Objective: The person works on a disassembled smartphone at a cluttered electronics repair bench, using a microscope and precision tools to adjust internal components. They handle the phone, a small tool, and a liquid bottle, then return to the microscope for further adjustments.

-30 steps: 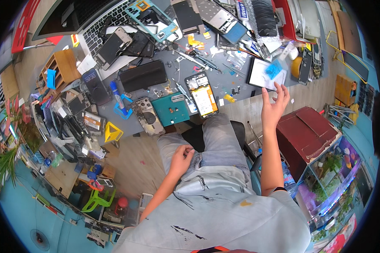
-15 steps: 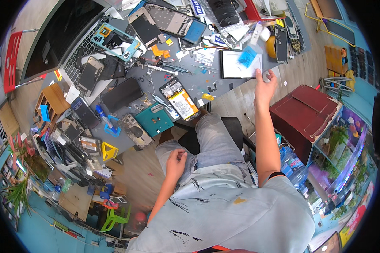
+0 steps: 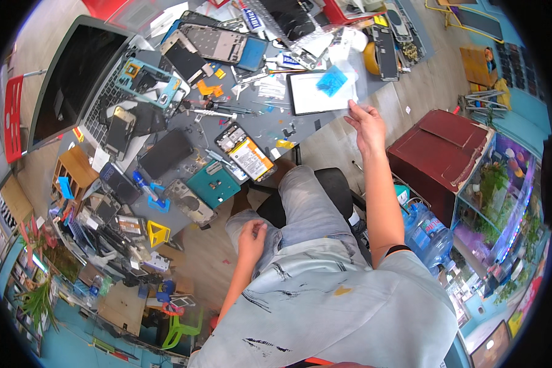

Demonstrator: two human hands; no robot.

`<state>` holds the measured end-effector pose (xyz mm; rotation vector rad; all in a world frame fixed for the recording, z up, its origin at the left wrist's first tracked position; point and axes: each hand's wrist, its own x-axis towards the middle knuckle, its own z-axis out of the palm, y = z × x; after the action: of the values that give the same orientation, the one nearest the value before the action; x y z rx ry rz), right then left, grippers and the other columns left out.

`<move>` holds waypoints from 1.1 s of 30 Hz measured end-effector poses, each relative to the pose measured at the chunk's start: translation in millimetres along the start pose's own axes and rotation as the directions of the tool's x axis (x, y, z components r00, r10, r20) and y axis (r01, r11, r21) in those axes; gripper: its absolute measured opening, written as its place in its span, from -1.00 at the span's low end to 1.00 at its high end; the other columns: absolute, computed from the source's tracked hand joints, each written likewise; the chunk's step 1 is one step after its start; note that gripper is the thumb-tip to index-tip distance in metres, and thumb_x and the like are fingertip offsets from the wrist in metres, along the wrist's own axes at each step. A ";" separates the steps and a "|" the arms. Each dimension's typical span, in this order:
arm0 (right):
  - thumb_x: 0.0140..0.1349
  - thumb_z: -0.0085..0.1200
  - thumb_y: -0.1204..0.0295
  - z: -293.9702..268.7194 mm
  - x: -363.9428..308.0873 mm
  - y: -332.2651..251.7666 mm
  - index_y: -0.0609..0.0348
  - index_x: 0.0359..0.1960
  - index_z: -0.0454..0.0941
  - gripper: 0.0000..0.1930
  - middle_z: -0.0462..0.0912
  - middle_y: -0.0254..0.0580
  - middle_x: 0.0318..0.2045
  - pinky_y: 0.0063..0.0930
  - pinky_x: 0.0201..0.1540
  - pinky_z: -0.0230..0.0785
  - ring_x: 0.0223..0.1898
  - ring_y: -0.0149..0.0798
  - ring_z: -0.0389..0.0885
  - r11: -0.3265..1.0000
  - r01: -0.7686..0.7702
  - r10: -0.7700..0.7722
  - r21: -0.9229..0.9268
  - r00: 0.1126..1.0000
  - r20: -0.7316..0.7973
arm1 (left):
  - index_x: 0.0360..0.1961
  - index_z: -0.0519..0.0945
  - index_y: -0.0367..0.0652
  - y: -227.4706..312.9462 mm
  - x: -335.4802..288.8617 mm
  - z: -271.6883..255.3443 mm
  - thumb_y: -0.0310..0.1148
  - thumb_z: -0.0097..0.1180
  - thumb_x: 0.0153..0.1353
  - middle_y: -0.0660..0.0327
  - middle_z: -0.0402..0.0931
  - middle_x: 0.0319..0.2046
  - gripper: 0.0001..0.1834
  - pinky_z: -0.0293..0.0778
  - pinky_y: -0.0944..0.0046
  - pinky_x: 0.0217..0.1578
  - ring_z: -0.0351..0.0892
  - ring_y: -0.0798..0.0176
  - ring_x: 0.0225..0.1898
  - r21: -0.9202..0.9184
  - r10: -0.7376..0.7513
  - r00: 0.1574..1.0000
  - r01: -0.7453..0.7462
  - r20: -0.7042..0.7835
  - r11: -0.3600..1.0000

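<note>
This is a small phone and electronics repair workshop. The grey counter [image 3: 184,214] is crowded with opened phones [image 3: 246,154], loose screens [image 3: 165,153], back covers and small tools, beside an open laptop [image 3: 73,92]. Shelves of spare parts [image 3: 98,227] stand at the left, and a red box [image 3: 438,153] sits on the floor.

screen panel [image 3: 321,93] — white, black-edged, blue tab | flat, table edge | possibly film-covered
</note>
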<state>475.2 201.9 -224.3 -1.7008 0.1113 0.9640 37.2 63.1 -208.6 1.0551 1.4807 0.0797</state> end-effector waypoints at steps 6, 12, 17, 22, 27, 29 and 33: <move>0.31 0.40 0.45 -3.7 -14.7 -6.4 0.20 -0.03 0.56 -0.71 0.70 -0.28 -0.20 -0.21 0.02 0.60 -0.16 -0.34 0.67 0.998 -0.020 0.012 0.064 0.993 0.120 | -0.05 0.70 -0.26 4.3 2.5 -2.5 -0.35 0.30 0.38 0.18 0.71 -0.24 -0.77 0.53 0.31 -0.24 0.63 0.35 -0.25 0.088 0.032 0.999 -0.032 0.005 0.996; 0.37 0.32 0.45 -6.8 -29.1 -19.6 0.27 0.00 0.62 -0.75 0.75 -0.16 -0.12 -0.25 -0.01 0.65 -0.11 -0.25 0.75 0.995 -0.011 -0.013 0.102 0.972 0.233 | -0.06 0.70 -0.27 0.6 2.6 -3.4 -0.31 0.29 0.39 0.17 0.72 -0.25 -0.76 0.53 0.30 -0.22 0.64 0.32 -0.25 0.067 0.032 0.999 -0.032 -0.001 0.997; 0.41 0.27 0.43 -17.7 -26.0 -66.0 0.24 0.01 0.64 -0.77 0.77 -0.21 -0.09 -0.28 0.00 0.65 -0.11 -0.33 0.75 0.996 0.091 -0.088 0.004 0.952 0.293 | -0.08 0.68 -0.30 6.6 5.3 -1.7 -0.34 0.30 0.36 0.07 0.67 -0.22 -0.76 0.58 0.18 -0.16 0.65 0.17 -0.27 0.066 0.008 1.000 -0.008 -0.007 0.998; 0.42 0.23 0.43 -52.9 0.9 -126.7 0.23 0.02 0.66 -0.78 0.78 -0.21 -0.04 -0.20 0.16 0.60 0.02 -0.29 0.74 0.985 0.164 -0.174 0.058 0.925 0.337 | -0.09 0.68 -0.28 -4.1 2.1 2.8 -0.35 0.30 0.34 0.07 0.67 -0.23 -0.77 0.58 0.16 -0.17 0.66 0.15 -0.28 0.052 0.037 0.999 -0.036 -0.021 0.998; 0.43 0.21 0.47 -28.4 37.3 -190.0 0.37 0.04 0.60 -0.75 0.72 -0.12 -0.02 -0.06 0.22 0.60 0.08 -0.22 0.68 0.967 0.218 -0.247 0.132 0.931 0.269 | -0.11 0.68 -0.28 -10.2 0.9 4.4 -0.35 0.31 0.34 0.06 0.67 -0.23 -0.78 0.59 0.16 -0.19 0.66 0.14 -0.28 0.063 0.052 0.998 -0.050 -0.024 0.997; 0.45 0.19 0.46 -0.2 50.7 -205.3 0.43 0.06 0.58 -0.72 0.69 -0.07 0.02 -0.07 0.24 0.59 0.16 -0.21 0.63 0.963 0.225 -0.257 0.150 0.932 0.255 | -0.10 0.68 -0.28 -11.7 1.2 4.0 -0.35 0.31 0.34 0.06 0.67 -0.22 -0.78 0.59 0.16 -0.19 0.67 0.15 -0.28 0.047 0.043 0.999 -0.041 -0.025 0.998; 0.46 0.22 0.35 55.0 94.1 -206.8 0.52 0.07 0.57 -0.62 0.72 -0.02 -0.07 -0.23 0.12 0.66 0.04 -0.25 0.72 0.957 0.240 -0.273 0.165 0.936 0.223 | -0.09 0.68 -0.27 -16.2 -0.6 2.9 -0.34 0.31 0.35 0.06 0.67 -0.22 -0.77 0.59 0.16 -0.19 0.67 0.15 -0.28 0.044 0.084 0.995 -0.082 -0.053 0.996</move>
<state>616.3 362.0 -128.8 -1.4189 -0.2015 0.9373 30.6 51.9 -218.7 1.1559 1.4933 0.1384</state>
